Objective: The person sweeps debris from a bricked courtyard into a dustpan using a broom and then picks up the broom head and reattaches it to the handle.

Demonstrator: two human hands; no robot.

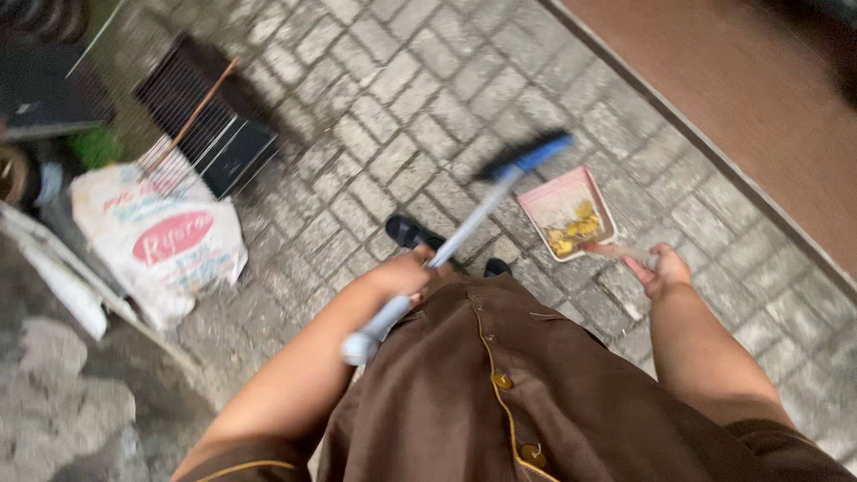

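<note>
My left hand (403, 275) grips the broom (464, 234) by its handle; my right hand (662, 270) grasps the pink dustpan (566, 212), holding yellow scraps (576, 228), over the paving (384, 107).

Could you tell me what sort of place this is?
Probably an outdoor paved yard or walkway: interlocking paving stones, a white sack and a metal grille at the edge.

Left hand (403, 275) fisted, forearm angled inward; right hand (662, 270) extended low, fingers curled shut, arm straight.
</note>
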